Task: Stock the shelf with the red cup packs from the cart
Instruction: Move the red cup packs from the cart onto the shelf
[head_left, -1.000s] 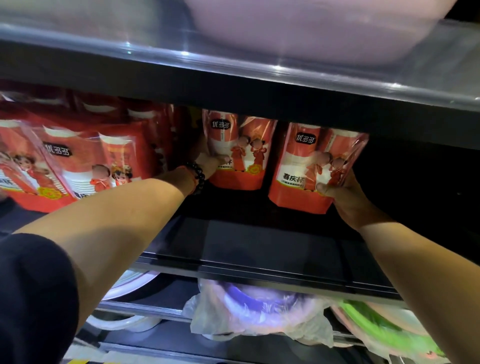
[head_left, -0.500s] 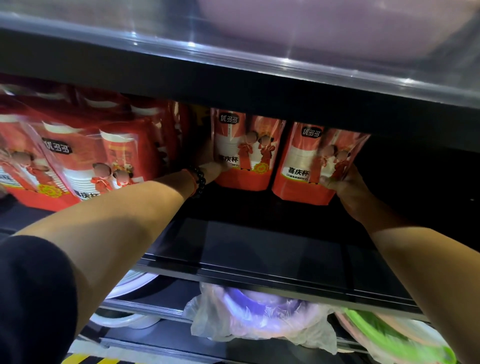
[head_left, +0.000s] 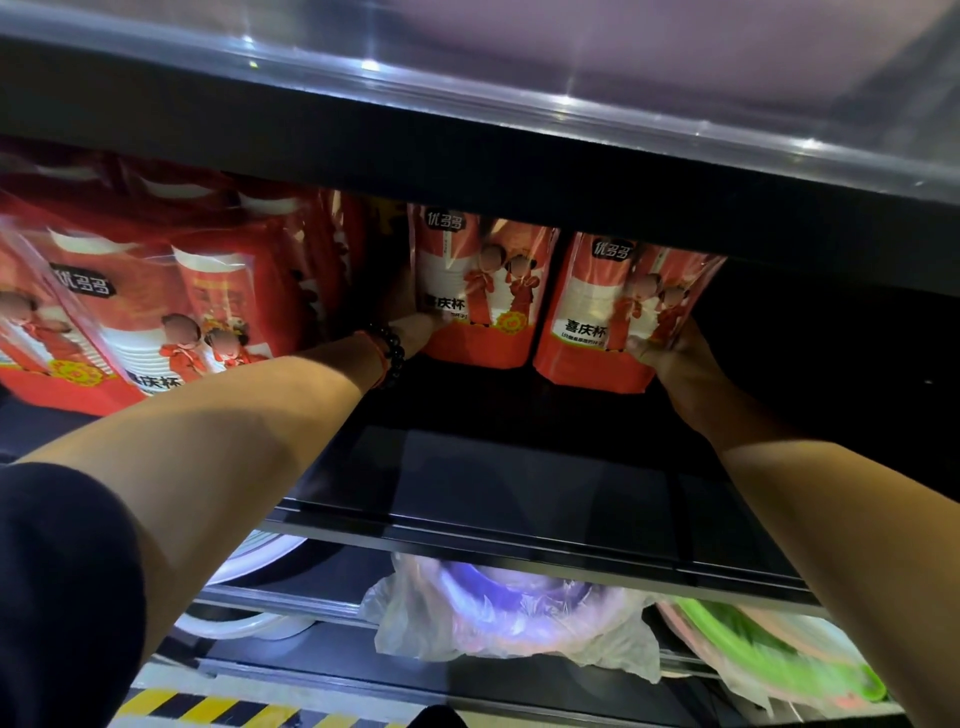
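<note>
Two red cup packs stand upright side by side deep on the black shelf (head_left: 519, 483). My left hand (head_left: 415, 330), with a dark bead bracelet on the wrist, grips the lower left edge of the left pack (head_left: 480, 291). My right hand (head_left: 670, 353) holds the lower right corner of the right pack (head_left: 613, 312), thumb on its front. Several more red cup packs (head_left: 156, 301) stand in a row at the left of the same shelf. Most of my left hand's fingers are hidden behind the pack.
The shelf above (head_left: 467, 135) hangs low over the packs, with a pale pink tub on it. Below, plastic-wrapped purple basins (head_left: 498, 608), a green basin (head_left: 769, 644) and white ones sit on a lower shelf. Yellow-black floor tape (head_left: 208, 706) shows at the bottom.
Both packs have gone a little deeper into the shelf and now stand closer together and more upright. My hands stayed on them.
</note>
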